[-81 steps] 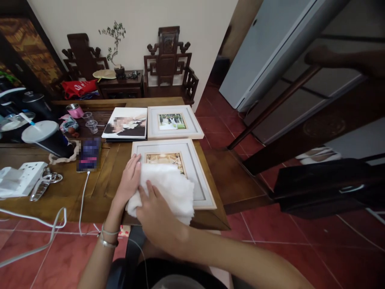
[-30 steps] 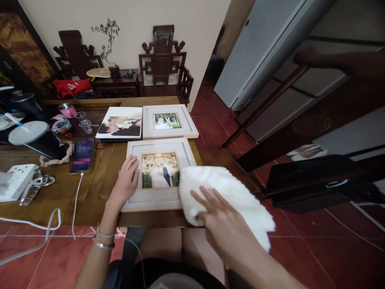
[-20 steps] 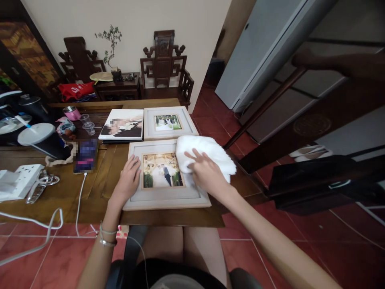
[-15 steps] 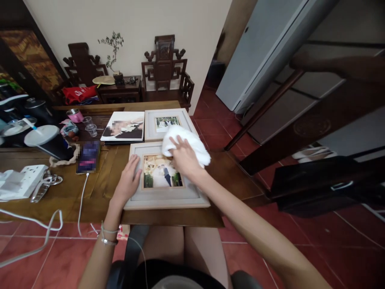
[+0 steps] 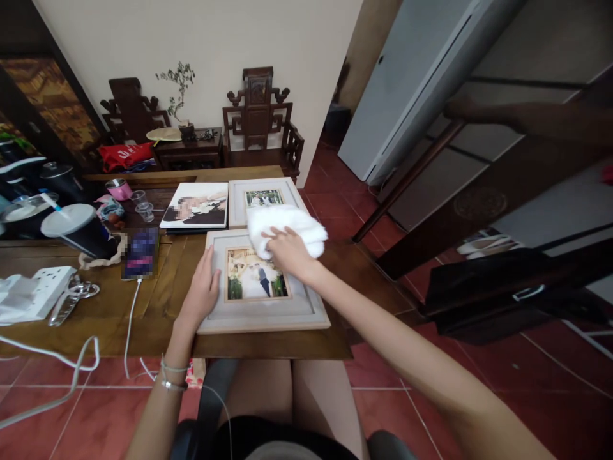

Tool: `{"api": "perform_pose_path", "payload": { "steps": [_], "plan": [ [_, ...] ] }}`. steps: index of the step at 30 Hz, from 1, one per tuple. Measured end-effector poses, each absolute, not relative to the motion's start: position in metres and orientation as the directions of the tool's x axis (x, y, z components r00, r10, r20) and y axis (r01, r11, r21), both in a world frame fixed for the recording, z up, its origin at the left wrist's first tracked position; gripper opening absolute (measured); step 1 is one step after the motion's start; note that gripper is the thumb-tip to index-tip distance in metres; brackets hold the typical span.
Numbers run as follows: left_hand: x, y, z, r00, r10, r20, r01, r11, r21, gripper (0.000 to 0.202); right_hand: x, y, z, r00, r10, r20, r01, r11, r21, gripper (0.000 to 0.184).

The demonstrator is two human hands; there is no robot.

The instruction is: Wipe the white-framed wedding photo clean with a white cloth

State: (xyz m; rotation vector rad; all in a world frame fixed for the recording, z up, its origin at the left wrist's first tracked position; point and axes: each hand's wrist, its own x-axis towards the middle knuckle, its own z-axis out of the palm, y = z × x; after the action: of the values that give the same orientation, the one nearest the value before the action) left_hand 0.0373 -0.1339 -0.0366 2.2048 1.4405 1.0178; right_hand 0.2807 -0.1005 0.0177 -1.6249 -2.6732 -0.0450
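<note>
A light wooden picture frame point(image 5: 268, 317) with a photo of a couple lies flat at the table's near edge. My left hand point(image 5: 204, 287) rests along its left side, fingers stretched out. In my right hand point(image 5: 287, 252) is a folded white cloth point(image 5: 299, 223), pressed onto the frame's upper right part and hiding that corner. The cloth also covers part of a second picture frame point(image 5: 237, 195) lying just behind. Left of that one is a photo album point(image 5: 211, 207) with a picture on its cover.
On the wooden table point(image 5: 167, 306) are a phone point(image 5: 140, 252) on a white cable, a dark cup point(image 5: 83, 233) with lid and straw, a power strip point(image 5: 41, 291) and a clear hair claw point(image 5: 71, 300). A dark chair point(image 5: 416, 204) stands at the right.
My right hand has slid the cloth a little to the left along the frame's top edge. My left hand stays at the left side. The view has shifted slightly.
</note>
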Motion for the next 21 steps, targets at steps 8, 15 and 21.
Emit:
{"api": "perform_pose_path", "payload": {
  "steps": [8,15,21],
  "plan": [
    [0.037,-0.131,-0.040,0.183,0.891,0.416,0.673,-0.422,0.607,0.052,0.317,-0.196,0.023,-0.493,0.870,0.003,0.868,0.492,-0.060,0.037],
    [0.035,-0.132,-0.039,0.145,0.903,0.403,0.702,-0.381,0.601,0.054,0.318,-0.234,0.017,-0.522,0.848,0.088,0.804,0.524,-0.282,0.043],
    [0.035,-0.140,-0.029,-0.122,0.977,0.174,0.461,-0.099,0.882,0.062,0.324,-0.208,-0.013,-0.355,0.896,0.267,0.832,0.433,-0.346,0.046]
  ]
}}
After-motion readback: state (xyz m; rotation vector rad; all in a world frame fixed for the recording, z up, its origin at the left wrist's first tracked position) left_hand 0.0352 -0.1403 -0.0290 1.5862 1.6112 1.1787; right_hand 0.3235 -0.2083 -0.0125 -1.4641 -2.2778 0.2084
